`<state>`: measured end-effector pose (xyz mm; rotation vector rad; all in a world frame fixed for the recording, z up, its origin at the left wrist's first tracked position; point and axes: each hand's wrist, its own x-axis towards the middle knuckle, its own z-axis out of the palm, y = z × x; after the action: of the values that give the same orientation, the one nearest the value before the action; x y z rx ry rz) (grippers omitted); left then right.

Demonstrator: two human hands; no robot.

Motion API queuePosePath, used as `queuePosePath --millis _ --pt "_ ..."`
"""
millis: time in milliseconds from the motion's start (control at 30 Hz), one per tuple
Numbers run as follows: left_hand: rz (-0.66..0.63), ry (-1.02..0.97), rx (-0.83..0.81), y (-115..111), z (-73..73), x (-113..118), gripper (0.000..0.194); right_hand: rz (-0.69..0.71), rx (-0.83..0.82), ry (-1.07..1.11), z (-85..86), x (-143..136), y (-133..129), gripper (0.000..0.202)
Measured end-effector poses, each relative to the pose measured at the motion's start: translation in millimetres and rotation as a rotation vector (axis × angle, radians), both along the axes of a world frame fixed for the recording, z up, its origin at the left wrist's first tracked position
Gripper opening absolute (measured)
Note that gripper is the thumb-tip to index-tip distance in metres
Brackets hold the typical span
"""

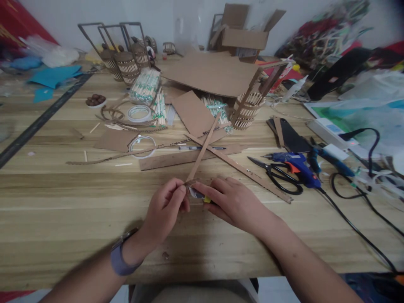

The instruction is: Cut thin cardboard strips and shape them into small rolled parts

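Near the table's front edge, my left hand (167,204) is closed, pinching the near end of a narrow cardboard strip (205,149). The strip runs away from me and crosses over a longer cardboard strip (243,169). Wrapped in my right hand (235,204) is a utility knife (196,192) with a grey front and a bit of yellow showing. Its front end meets the strip beside my left fingertips; the fingers hide most of its handle. A pen (189,147) lies beyond, on a flat cardboard piece (167,160).
Right of my hands lie black-handled scissors (284,176) and a blue glue gun (295,162) with its cable. Farther back stand a stick-sided basket (248,111), bundled wooden sticks (145,86), tape rolls (139,113), a bowl of brown balls (95,101) and large cardboard sheets (214,71).
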<state>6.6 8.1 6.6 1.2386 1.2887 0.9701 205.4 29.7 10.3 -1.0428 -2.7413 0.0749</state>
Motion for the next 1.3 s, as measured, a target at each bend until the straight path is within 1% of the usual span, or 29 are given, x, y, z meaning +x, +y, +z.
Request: queuePosePath --millis 67,267,400,533,667,800,933,1100,1300 --pt "0.0 0.002 -0.001 0 0.3 1 0.023 0.0 -0.003 -0.017 -0.2 0 0 0.053" --pt "-0.004 0.004 -0.004 0 1.0 1 0.023 -0.001 0.0 0.014 -0.9 -1 0 0.048" --pt "-0.012 0.013 -0.002 -1 -1.0 0 0.024 0.001 0.009 0.023 -1.6 -1 0 0.047" --pt "-0.032 0.052 0.022 -2 -3.9 -2 0.024 0.012 -0.012 0.017 -1.0 0 0 0.049" --pt "-0.079 0.119 0.09 -3 -4.9 -4 0.023 0.034 -0.128 0.041 4.1 2 0 0.05" --pt "-0.117 0.187 0.168 -4 -4.4 -6 0.023 0.057 -0.293 0.136 11.3 4 -1 0.047" --pt "-0.151 0.199 0.226 -5 -5.3 -7 0.023 0.057 -0.445 0.238 15.4 6 -3 0.045" --pt "-0.158 0.215 0.262 -5 -6.7 -6 0.024 0.056 -0.533 0.339 14.8 7 -4 0.043" --pt "-0.156 0.228 0.288 -6 -5.8 -7 0.022 0.104 -0.595 0.426 13.9 8 -2 0.044"
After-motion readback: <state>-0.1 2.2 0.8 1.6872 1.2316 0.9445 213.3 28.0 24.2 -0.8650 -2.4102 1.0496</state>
